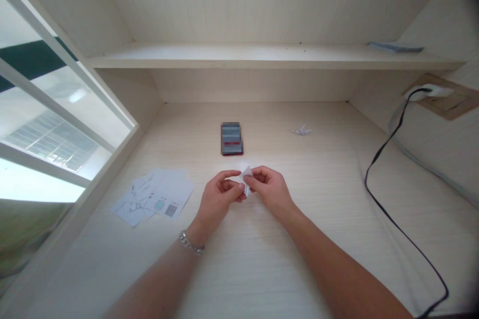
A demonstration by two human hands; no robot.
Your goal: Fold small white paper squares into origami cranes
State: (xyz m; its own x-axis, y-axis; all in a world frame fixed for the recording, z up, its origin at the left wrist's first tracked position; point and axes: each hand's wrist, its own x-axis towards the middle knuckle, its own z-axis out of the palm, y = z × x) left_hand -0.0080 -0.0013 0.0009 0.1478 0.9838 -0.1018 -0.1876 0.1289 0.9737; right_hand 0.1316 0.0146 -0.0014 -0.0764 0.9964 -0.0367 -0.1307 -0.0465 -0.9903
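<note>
A small folded piece of white paper (247, 173) is held upright between both hands over the middle of the desk. My left hand (220, 193), with a silver bracelet (190, 243) at its wrist, pinches the paper's lower left edge between thumb and fingers. On the other side, my right hand (270, 189) grips the paper with thumb and forefinger. The fingers cover part of the folds. Just beyond the hands lies a dark phone-like rectangle (231, 138), its face blurred. Farther right sits a small folded paper crane (301, 130).
Several loose printed sheets (170, 184) overlap at the left. A black cable (389, 217) runs along the right side from a wall socket (445, 94). A shelf (262, 56) spans the back, with a flat item (396, 47) on it. Metal bars (56, 94) flank the left edge.
</note>
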